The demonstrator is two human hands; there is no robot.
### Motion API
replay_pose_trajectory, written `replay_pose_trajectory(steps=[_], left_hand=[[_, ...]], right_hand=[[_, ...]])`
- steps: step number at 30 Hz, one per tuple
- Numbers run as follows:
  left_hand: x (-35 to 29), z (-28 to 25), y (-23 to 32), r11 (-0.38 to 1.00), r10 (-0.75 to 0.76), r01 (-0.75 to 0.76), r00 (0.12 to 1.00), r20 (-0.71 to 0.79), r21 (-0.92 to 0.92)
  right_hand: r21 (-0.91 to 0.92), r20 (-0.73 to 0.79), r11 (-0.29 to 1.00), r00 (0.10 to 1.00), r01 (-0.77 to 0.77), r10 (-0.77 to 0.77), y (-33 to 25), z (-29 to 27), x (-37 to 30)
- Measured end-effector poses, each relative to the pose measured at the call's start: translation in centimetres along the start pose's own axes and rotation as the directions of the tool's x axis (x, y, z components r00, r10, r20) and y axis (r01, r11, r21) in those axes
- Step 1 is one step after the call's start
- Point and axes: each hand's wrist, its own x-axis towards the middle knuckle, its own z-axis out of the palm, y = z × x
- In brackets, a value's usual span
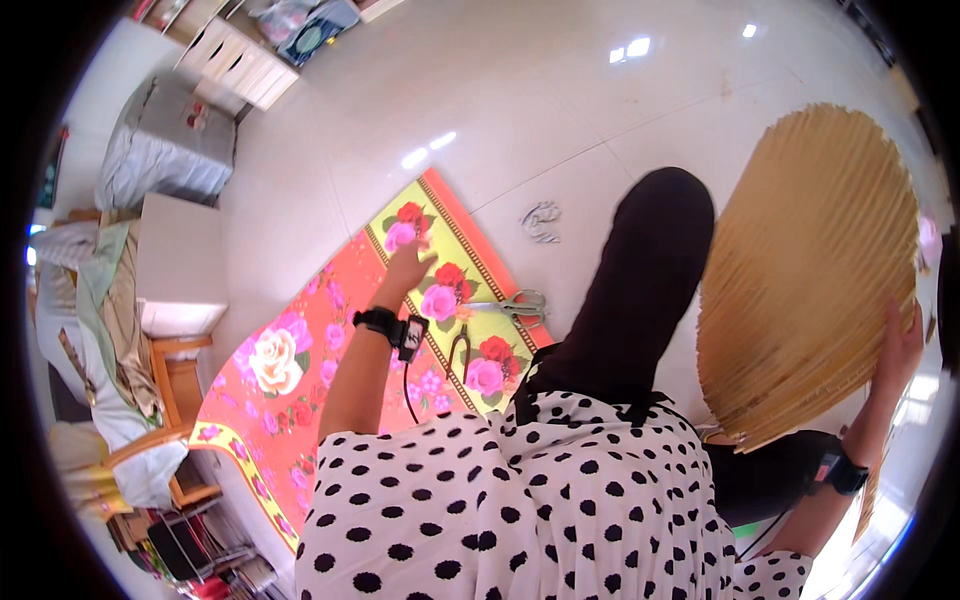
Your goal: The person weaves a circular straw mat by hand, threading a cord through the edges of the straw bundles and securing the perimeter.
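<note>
The tan slatted panel [800, 280] is resting at a slant on our right, just beside our raised knee [665, 225]. We are gripping its outer edge with our right hand [902, 340], the thumb lying on its near face. Our left hand [408, 262] is hovering or resting over the far end of the floral sheet [310, 320]; it is blurring, so we cannot tell whether the fingers are open, closed or touching.

We are, it seems, steadying the panel while tending to the sheet; in our judgement the next move is calling for a firm right hand and a clear space around the scissors [525, 308] and dark snips [459, 355], both lying on or over the sheet.

The sheet is spreading across a glossy pale tiled floor [520, 110], where a whitish bundle [541, 222] is lying apart. Along the left, a covered grey box [170, 150], a white cabinet [183, 260] and a wooden chair [185, 385] are standing; pale drawers [235, 62] are sitting farther off.
</note>
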Motion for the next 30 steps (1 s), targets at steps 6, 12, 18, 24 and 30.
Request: replay_pose_trajectory(steps=[6, 12, 18, 24, 30], left_hand=[[-12.9, 13.6, -8.9, 0.94, -0.257, 0.34, 0.769, 0.586, -0.035], [-19.1, 19.9, -5.2, 0.774, -0.52, 0.632, 0.598, 0.61, 0.04], [-20.2, 21.4, -3.4, 0.725, -0.605, 0.689, 0.628, 0.489, 0.011], [-20.2, 20.4, -2.4, 0.702, -0.618, 0.709, 0.654, 0.437, -0.067], [-20.2, 20.4, -1.8, 0.712, -0.642, 0.699, 0.688, 0.338, -0.07]], right_hand=[[0.16, 0.146, 0.981, 0.985, -0.113, 0.09, -0.6, 0.3, 2.8], [0.107, 0.165, 0.993, 0.986, -0.053, 0.035, -3.4, 1.7, 6.1], [-0.12, 0.171, 0.993, 0.985, 0.02, 0.0, -5.7, 2.7, 7.6], [-0.138, 0.183, 0.99, 0.983, 0.023, 0.003, -6.7, 3.2, 7.8], [-0.306, 0.143, 0.923, 0.97, 0.234, -0.198, -4.9, 2.5, 7.0]])
